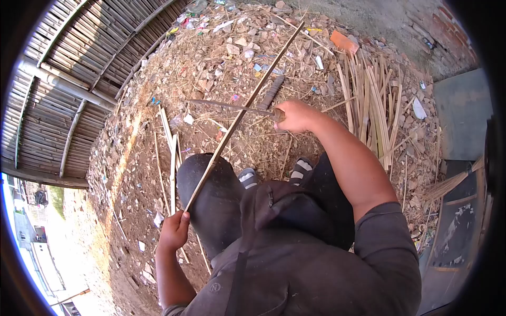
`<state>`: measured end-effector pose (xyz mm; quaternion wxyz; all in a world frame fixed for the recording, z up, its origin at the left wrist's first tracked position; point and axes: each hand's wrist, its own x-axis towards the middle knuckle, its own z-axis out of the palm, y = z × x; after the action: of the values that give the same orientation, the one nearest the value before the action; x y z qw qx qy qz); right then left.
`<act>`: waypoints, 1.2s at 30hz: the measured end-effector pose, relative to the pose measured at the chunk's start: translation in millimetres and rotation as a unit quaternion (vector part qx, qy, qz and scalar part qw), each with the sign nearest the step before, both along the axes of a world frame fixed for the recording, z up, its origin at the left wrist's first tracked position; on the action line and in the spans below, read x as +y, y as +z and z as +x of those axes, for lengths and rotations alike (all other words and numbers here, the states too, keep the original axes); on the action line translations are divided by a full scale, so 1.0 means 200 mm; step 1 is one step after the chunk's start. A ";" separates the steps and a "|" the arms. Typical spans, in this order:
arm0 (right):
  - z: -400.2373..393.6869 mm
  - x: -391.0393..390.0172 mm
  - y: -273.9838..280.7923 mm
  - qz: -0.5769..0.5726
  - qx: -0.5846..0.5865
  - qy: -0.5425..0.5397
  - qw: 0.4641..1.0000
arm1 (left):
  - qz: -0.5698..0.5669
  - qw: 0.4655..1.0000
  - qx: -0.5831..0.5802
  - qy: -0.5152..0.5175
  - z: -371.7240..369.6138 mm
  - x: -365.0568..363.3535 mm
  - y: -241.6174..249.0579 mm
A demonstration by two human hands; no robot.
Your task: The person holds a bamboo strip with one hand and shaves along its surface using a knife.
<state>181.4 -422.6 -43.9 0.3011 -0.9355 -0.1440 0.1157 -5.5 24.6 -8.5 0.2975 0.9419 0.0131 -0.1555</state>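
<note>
A long, thin wooden strip (230, 131) runs diagonally up and to the right across the view, over my knee. Its lower end is in my left hand (174, 230), which is closed round it. My right hand (296, 116) is closed on the handle of a knife (224, 105), whose blade points left. The blade and the strip cross near the middle of the view; whether they touch I cannot tell. Just above the knife handle, a dark ridged rod (272, 93) lies on the ground.
Many split strips (371, 105) lie in a pile at the right, with several more (173, 163) left of my knee. An orange brick piece (344, 42) sits near the wall (400, 26). A bamboo fence (74, 79) stands at the upper left. Rubble covers the ground.
</note>
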 end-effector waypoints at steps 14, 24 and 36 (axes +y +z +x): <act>0.03 -0.03 0.01 -0.063 0.030 -0.085 0.994 | 0.109 0.990 -0.076 -0.043 -0.01 -0.02 0.03; 0.07 -0.06 -0.08 -0.015 0.033 -0.030 0.999 | 0.106 0.990 -0.078 -0.040 0.01 0.00 -0.02; 0.02 0.01 0.05 -0.047 0.009 -0.041 0.998 | 0.132 0.984 -0.108 -0.047 -0.01 0.00 -0.06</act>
<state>184.5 -421.4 -34.5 0.2624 -0.9527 -0.0976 0.1185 -7.0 25.5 -21.4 0.1622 0.9837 -0.0434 -0.0635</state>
